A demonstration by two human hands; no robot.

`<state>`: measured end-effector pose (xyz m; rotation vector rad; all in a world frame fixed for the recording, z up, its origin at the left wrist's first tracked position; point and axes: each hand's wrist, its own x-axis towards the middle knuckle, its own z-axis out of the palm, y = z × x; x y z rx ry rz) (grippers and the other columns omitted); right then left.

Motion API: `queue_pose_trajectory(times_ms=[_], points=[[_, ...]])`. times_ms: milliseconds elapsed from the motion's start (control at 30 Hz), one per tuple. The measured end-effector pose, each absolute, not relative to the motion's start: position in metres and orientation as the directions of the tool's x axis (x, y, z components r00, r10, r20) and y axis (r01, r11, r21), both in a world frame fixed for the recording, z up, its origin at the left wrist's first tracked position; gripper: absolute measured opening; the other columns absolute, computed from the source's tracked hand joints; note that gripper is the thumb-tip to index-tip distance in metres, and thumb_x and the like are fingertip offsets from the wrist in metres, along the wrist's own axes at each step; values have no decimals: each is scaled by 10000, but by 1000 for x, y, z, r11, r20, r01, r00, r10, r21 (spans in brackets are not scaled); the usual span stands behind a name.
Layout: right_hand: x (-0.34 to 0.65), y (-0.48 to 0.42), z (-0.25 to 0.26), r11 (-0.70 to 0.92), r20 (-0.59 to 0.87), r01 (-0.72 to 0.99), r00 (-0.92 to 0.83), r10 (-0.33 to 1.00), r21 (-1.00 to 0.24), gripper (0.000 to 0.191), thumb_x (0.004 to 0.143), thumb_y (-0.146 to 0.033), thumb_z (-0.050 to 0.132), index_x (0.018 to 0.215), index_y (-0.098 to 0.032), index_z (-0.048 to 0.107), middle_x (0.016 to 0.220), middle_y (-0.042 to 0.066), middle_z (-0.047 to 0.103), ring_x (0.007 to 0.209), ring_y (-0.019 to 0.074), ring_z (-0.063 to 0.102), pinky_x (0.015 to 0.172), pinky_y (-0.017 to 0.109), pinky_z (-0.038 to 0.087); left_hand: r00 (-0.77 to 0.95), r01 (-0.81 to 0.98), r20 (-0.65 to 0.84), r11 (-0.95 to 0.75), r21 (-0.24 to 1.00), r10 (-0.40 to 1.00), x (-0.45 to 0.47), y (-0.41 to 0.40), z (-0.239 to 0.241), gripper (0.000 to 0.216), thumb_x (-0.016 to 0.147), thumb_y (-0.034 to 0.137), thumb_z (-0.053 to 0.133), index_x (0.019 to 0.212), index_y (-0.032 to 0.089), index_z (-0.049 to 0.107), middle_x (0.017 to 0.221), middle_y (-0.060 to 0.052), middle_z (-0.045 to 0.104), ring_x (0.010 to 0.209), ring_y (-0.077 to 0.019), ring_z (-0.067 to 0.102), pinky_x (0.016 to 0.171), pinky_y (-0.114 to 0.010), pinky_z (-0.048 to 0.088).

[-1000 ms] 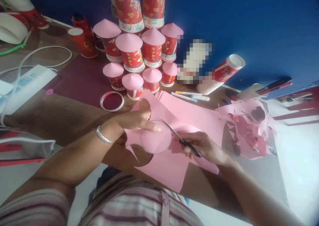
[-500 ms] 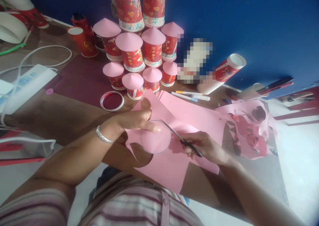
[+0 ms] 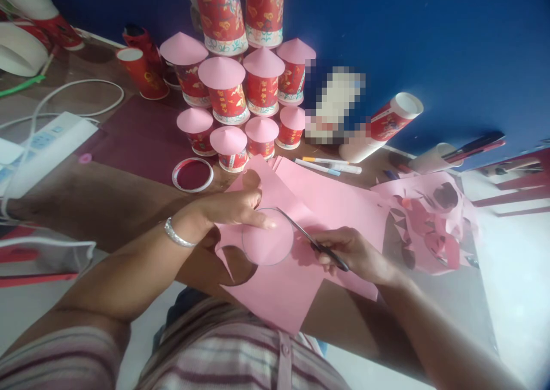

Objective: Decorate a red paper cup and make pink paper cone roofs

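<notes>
My left hand (image 3: 238, 208) grips a sheet of pink paper (image 3: 286, 295), its thumb lying on top over a drawn circle (image 3: 268, 247). The circle's outline is dark and round. In my right hand (image 3: 350, 252) is a pair of scissors (image 3: 320, 247) with black handles, the blades pointing up and left along the circle's upper right edge. Curved cut-outs show in the sheet left of and below the circle. Whether the blades are parted I cannot tell.
Red decorated cups with pink cone tops (image 3: 221, 89) stand in rows at the back. Several markers (image 3: 329, 164) and more pink paper (image 3: 339, 186) lie behind my hands. Pink scraps (image 3: 433, 224) are heaped on the right; a power strip (image 3: 51, 149) lies left.
The lower part of the pink sheet has shifted slightly left. Both hands and the scissors are nearly where they were.
</notes>
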<state>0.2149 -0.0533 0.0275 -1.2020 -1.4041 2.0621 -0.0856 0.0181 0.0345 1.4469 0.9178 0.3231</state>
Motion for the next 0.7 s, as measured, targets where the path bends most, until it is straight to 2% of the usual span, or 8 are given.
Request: queue_pose_trajectory(times_ms=[100,200,267,333,433,500,600,700], points=[[215,-53,27,-446,-441,140,-564,698,-884,476,757,-368,900,1181,-178,796,695,14,723,521,84,582,491,218,531,646,386,-353,110,916,677,-87,18,36,548,674,380,854,542,210,350,551,49,296,521,-83,245,474,-276,193],[215,-53,29,-455,-443,122,-542,714,-882,501,751,-416,902,1170,-163,794,652,-1,678,528,99,576,479,238,543,610,358,-395,206,911,687,-87,17,39,416,689,382,844,615,188,484,620,36,421,568,-100,380,509,-244,304],[214,-53,31,-444,-429,100,-508,747,-891,473,756,-466,889,1096,-148,805,641,-9,640,534,107,576,471,247,544,608,233,-394,320,918,689,-86,16,40,328,721,417,827,727,172,608,727,4,560,681,-139,534,604,-240,428],[214,-53,33,-412,-396,75,-470,789,-908,428,767,-517,867,958,-139,805,629,-10,610,535,112,568,472,252,536,590,15,-341,412,911,732,-85,15,39,349,746,472,815,856,166,686,840,-34,658,804,-180,630,699,-261,508],[214,-54,33,-343,-321,23,-415,851,-939,439,771,-571,848,849,-145,778,601,-13,583,528,114,546,486,257,507,611,-249,-265,499,830,746,-83,13,35,516,745,600,797,1015,167,717,871,-65,714,744,-190,679,644,-281,541],[214,-55,30,-301,-273,-19,-368,889,-953,463,769,-589,843,891,-147,777,601,-12,587,519,119,534,486,265,477,660,-361,-186,524,771,728,-80,9,35,620,721,664,794,1092,176,707,835,-50,716,653,-176,670,590,-282,539],[215,-58,24,-256,-223,-75,-304,926,-964,506,779,-599,832,1020,-157,779,601,-23,579,501,124,523,499,281,470,615,-504,-119,505,700,779,-71,2,37,716,664,695,828,1147,188,682,775,-12,689,652,-153,647,606,-266,555],[216,-61,18,-225,-193,-106,-253,948,-969,516,799,-597,814,1092,-174,771,598,-38,558,497,125,527,534,295,499,507,-619,-126,462,634,853,-59,-5,38,641,638,681,859,1006,190,673,778,-2,675,707,-150,644,657,-268,582]])
